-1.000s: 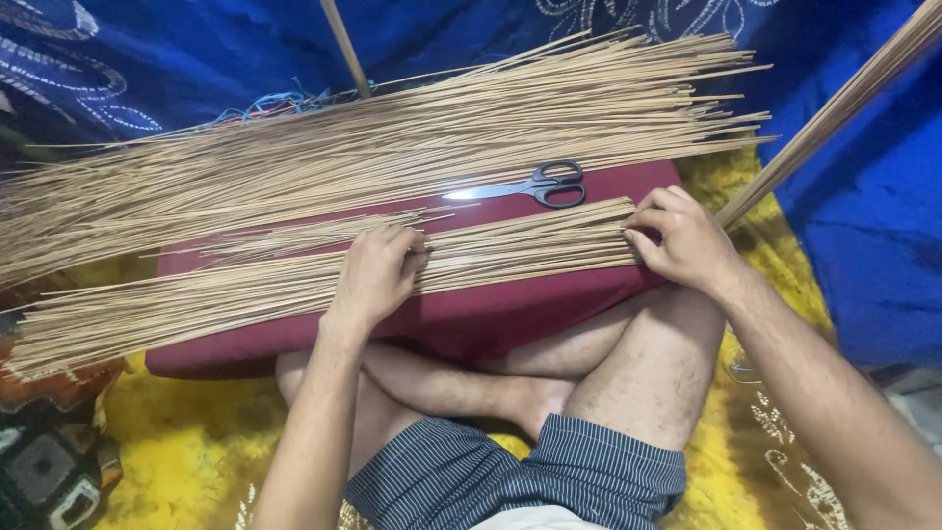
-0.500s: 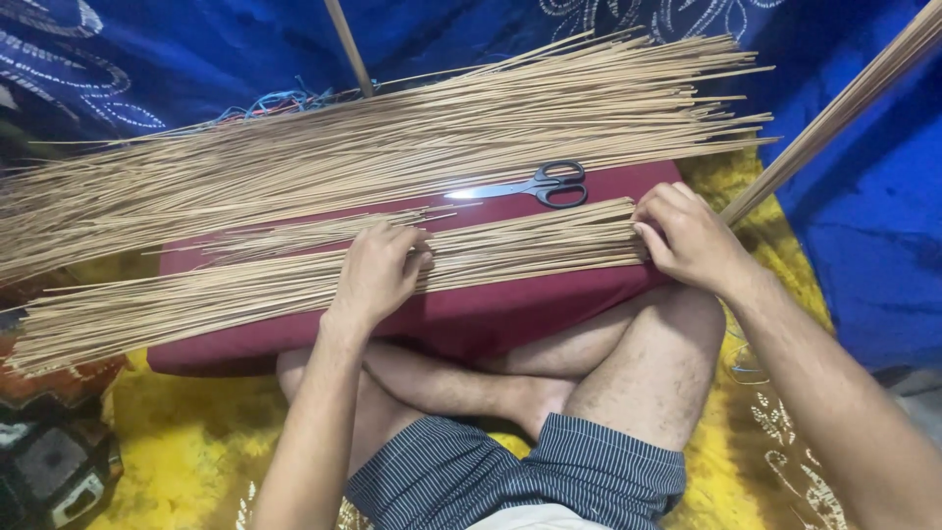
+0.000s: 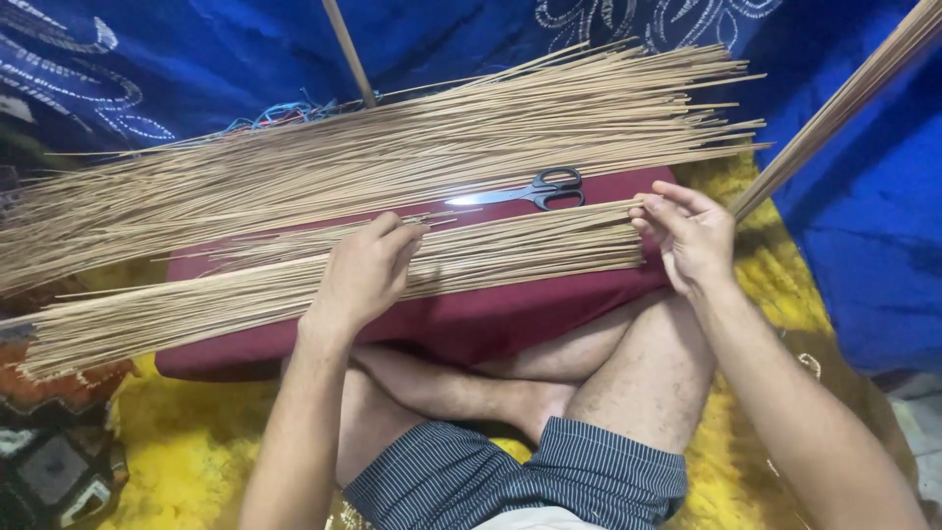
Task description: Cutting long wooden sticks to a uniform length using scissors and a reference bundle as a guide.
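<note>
Head camera looks down on my crossed bare legs (image 3: pixel 549 393) and a maroon cushion (image 3: pixel 471 329) lying across my lap. On that cushion lies a near bundle of thin tan sticks (image 3: pixel 294 285), running from the lower left up to the right, with its right ends lined up almost flush. My left hand (image 3: pixel 365 273) rests palm down on the middle of this bundle, fingers curled loosely over the top sticks and pressing on them; it is not closed around anything. My right hand (image 3: pixel 690 236) stands at the bundle's right end, half open, with the fingertips (image 3: pixel 643 211) touching the stick ends and the palm turned toward them; I cannot tell whether any single stick is pinched between the fingers.

Behind the near bundle, well spread out, a much larger heap of the same sticks (image 3: pixel 392 157) fans across the far edge of the cushion and out over blue patterned cloth (image 3: pixel 196 49). Between the two lots of sticks a pair of black-handled scissors (image 3: pixel 535 188) lies flat on the cushion, blades pointing left, apart from both hands. A thicker bundle of long sticks (image 3: pixel 844 98) slants up to the top right corner. Yellow fabric (image 3: pixel 177 451) lies under my legs.
</note>
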